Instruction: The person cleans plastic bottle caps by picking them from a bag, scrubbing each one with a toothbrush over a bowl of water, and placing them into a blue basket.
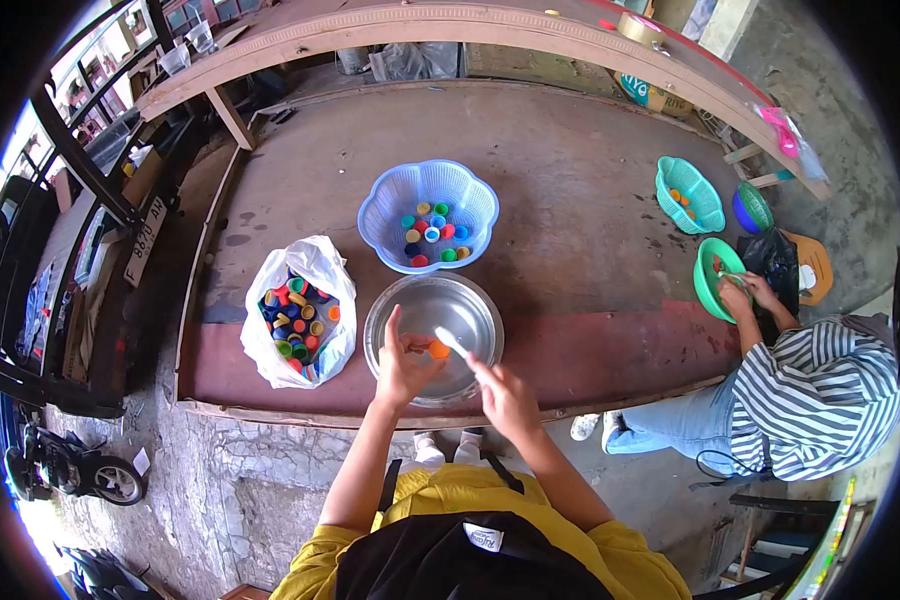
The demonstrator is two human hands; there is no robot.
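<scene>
Over a round metal bowl (483, 311), my left hand (404, 366) has its thumb and fingers around an orange cap (438, 350). My right hand (507, 396) grips a white tool (451, 342), perhaps a knife or brush, whose tip is beside the cap. Behind the bowl stands a blue plastic basket (382, 212) with caps of several colours inside. To the left, a white plastic bag (336, 270) lies open, full of coloured caps.
A person in a striped top (820, 400) works at the right with hands over a green basin (708, 290). Beyond are a teal basket (677, 178), a black bag (773, 262) and a blue-green bowl (745, 214). A wooden beam (370, 24) spans the far side.
</scene>
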